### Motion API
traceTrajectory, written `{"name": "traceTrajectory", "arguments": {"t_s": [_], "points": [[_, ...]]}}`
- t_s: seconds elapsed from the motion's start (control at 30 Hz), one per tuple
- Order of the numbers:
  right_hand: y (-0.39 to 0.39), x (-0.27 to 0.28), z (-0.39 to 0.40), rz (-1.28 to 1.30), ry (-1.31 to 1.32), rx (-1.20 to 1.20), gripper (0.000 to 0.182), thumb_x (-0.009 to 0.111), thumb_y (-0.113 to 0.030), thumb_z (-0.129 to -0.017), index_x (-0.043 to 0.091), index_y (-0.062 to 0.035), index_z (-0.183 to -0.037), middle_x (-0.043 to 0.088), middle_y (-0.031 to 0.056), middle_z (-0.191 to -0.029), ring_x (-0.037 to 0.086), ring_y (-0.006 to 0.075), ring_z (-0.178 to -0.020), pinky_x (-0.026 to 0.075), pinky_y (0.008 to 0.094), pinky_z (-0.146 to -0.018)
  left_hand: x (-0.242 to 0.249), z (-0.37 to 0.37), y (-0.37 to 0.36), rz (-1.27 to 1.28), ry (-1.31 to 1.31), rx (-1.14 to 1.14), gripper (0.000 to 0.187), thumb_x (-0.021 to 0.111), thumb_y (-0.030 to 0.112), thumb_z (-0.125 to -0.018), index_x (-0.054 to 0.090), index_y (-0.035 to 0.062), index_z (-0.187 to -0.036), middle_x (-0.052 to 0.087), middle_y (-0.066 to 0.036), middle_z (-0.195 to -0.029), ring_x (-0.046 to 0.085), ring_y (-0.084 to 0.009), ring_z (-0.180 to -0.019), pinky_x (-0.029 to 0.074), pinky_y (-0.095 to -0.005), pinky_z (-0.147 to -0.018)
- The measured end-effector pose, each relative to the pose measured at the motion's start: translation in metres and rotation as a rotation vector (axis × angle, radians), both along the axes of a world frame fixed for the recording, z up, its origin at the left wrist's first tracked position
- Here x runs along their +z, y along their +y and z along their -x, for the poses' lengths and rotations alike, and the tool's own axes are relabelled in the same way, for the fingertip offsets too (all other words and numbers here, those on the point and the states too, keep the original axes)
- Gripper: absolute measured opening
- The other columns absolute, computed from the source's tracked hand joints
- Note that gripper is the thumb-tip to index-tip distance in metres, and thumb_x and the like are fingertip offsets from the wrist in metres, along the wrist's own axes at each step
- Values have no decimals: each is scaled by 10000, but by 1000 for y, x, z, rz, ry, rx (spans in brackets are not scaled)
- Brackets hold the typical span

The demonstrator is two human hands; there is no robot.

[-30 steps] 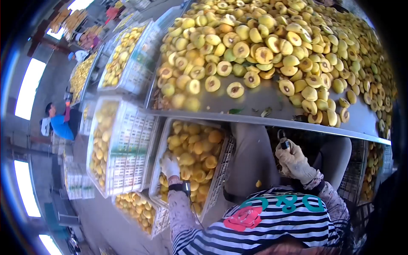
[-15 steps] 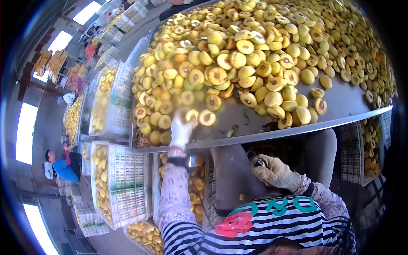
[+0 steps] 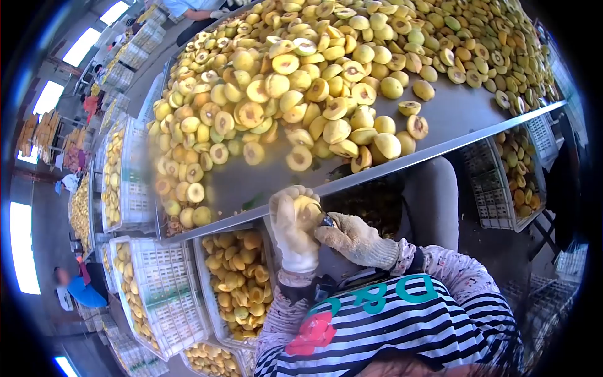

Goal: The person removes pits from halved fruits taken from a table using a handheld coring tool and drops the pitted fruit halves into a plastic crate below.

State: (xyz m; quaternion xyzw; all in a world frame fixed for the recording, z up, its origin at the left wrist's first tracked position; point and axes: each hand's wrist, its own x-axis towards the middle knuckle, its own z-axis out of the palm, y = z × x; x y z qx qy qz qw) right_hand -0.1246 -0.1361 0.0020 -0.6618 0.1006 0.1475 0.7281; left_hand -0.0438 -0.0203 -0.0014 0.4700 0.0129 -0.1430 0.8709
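My left hand, in a pale glove, is closed around a yellow peach half just in front of the table's near edge. Close against it, my right hand in a knitted glove grips a small hand tool with a dark handle. The tool's working end meets the fruit, but its shape cannot be made out. Beyond both hands, a heap of halved peaches covers much of the metal table; many show brown centres.
Below the table's left end stands a crate of peach halves, beside a white crate. Another crate sits under the table at right. A co-worker's gloved hand rests at the far edge. A person in blue is at far left.
My left hand has come back from the fruit on the table with a peach half and met my right hand. The view has shifted, showing more of the crate below the table.
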Motion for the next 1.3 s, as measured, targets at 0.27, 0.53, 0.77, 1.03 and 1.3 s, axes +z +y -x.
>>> {"name": "traceTrajectory", "arguments": {"t_s": [0.27,0.53,0.77,1.03,1.3], "points": [[13,-29,-8,-39,-116,-54,416,584,-395,-983,629,-19,-1157,693,119,-938,647,202,-870,505,347,-811,3,8,-9,-179,-72,88,212,538,231,-1012,605,33,-1049,642,-78,-1001,619,-155,-877,514,-262,-753],[-2,-26,-8,-306,-312,20,341,621,-320,-986,630,-23,-1153,663,48,-945,584,113,-890,487,290,-824,21,7,-13,-102,-284,-37,192,522,43,-986,638,14,-1135,690,-121,-1040,662,-215,-927,550,-368,-855],[-11,-24,-3,-141,-328,52,392,649,-338,-971,617,-28,-1208,671,45,-988,595,108,-945,493,291,-864,30,-3,-4,-177,-197,-226,210,538,20,-928,666,-44,-1081,681,-105,-905,636,-214,-873,531,-334,-806],[8,-24,-1,-286,-384,-57,335,591,-410,-996,612,-79,-949,537,-10,-675,493,97,-556,407,258,-499,8,6,-11,-3,-418,-89,268,560,109,-987,664,-13,-1201,709,-96,-924,628,-152,-784,503,-271,-725],[-9,-2,3,-358,187,284,375,536,-456,-1005,549,-95,-908,483,-14,-632,436,89,-478,354,238,-420,12,-33,18,21,-66,-694,289,623,103,-907,683,-50,-1145,700,-103,-807,659,-220,-747,544,-334,-716]]}}
